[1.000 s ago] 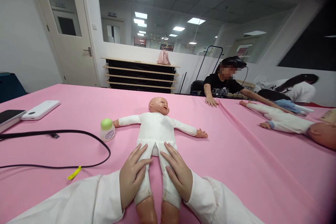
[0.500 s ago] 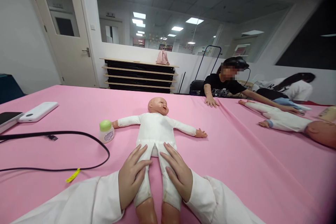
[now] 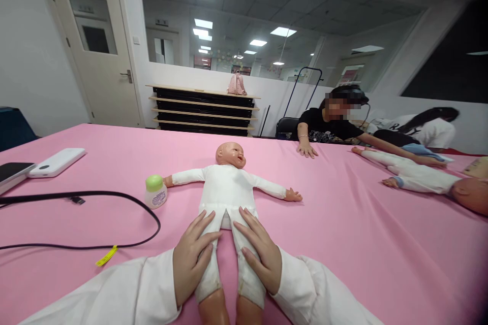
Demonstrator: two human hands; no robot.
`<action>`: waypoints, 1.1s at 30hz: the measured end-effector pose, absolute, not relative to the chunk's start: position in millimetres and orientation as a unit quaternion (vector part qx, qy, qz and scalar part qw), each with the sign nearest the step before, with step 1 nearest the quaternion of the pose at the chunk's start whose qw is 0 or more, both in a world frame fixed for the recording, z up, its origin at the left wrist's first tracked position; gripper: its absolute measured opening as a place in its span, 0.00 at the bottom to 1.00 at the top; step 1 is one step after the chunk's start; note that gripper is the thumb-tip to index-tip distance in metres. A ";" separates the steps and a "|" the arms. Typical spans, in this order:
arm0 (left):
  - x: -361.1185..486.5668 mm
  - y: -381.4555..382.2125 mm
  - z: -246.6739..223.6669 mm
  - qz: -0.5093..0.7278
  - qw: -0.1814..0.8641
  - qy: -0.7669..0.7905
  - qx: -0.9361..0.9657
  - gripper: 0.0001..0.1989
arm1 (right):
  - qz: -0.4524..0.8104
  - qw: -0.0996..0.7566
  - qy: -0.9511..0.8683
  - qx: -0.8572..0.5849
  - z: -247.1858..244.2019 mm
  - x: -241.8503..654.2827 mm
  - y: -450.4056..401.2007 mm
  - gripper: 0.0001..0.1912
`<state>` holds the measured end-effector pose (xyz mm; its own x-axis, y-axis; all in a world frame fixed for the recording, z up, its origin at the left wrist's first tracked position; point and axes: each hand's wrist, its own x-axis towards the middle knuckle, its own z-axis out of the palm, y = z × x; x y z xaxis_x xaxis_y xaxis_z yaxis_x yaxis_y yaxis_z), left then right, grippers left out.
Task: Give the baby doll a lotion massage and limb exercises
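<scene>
A baby doll [image 3: 227, 188] with a white cloth body lies on its back, arms spread wide and head turned to the right. My left hand [image 3: 195, 249] rests flat on the doll's thigh at the left, fingers stretched toward its hip. On the other thigh lies my right hand [image 3: 260, 249], its fingers likewise extended and apart. Neither hand grips anything. Beside the doll's hand at the left stands a small jar [image 3: 155, 192] with a green lid.
A pink cloth [image 3: 324, 244] covers the table. Black cable [image 3: 129, 194] loops at the left, near a white power bank [image 3: 57, 162]. Across the table a person [image 3: 328, 124] in black reaches toward another doll [image 3: 427, 175]. A pink backpack [image 3: 237, 84] sits on stacked boards behind.
My hands keep their place on the doll's thighs. At the right, the other person leans farther right, and the second doll has shifted slightly right with the cloth wrinkling.
</scene>
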<state>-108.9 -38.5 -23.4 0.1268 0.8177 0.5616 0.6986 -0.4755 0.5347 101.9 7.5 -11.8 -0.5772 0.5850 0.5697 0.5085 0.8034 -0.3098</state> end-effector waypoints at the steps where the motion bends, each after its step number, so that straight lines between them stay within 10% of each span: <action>1: -109.6 -38.5 -22.8 0.426 0.074 0.508 0.745 0.17 | 0.062 0.330 -0.891 -0.306 -9.2 102.2 6.3 0.23; 9: -118.7 -39.8 -12.8 0.430 0.063 0.456 0.777 0.21 | 0.123 0.204 -0.954 -0.182 14.7 103.7 -7.0 0.17; 33: -127.7 -40.9 -8.0 0.358 0.035 0.307 0.881 0.16 | 0.113 0.225 -0.968 0.002 7.6 100.5 -12.3 0.24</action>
